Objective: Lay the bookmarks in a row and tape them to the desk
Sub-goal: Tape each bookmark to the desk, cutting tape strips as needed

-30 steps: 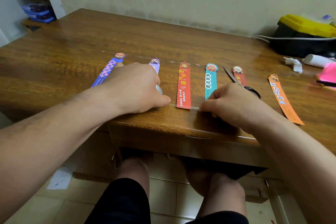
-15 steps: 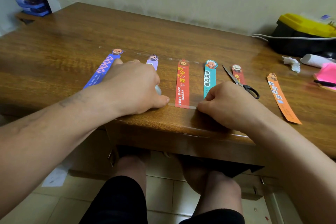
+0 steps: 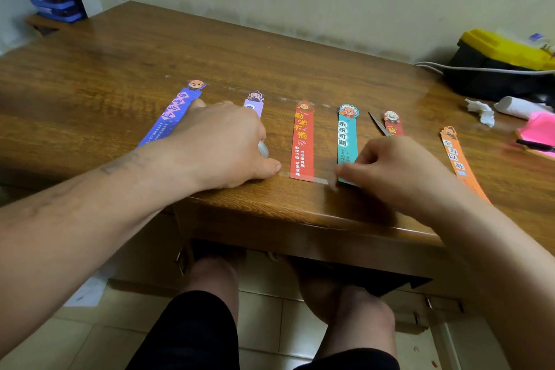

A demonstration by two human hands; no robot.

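Tape strip [image 3: 320, 180] lies across the foot of the red bookmark [image 3: 303, 141] by the front edge of the desk [image 3: 270, 48], left hand [image 3: 219, 141] curled round the tape roll [image 3: 263, 149] with thumb pinning it, right hand [image 3: 399, 168] pinching the free end, now edged onto the teal bookmark [image 3: 347, 135], likely fixed next

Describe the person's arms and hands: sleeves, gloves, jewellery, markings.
Both forearms are bare, with no sleeves in view. The left hand and right hand wear no gloves, and no ring, watch or bracelet shows. A dark mark, perhaps a tattoo, sits on the left forearm near the wrist.
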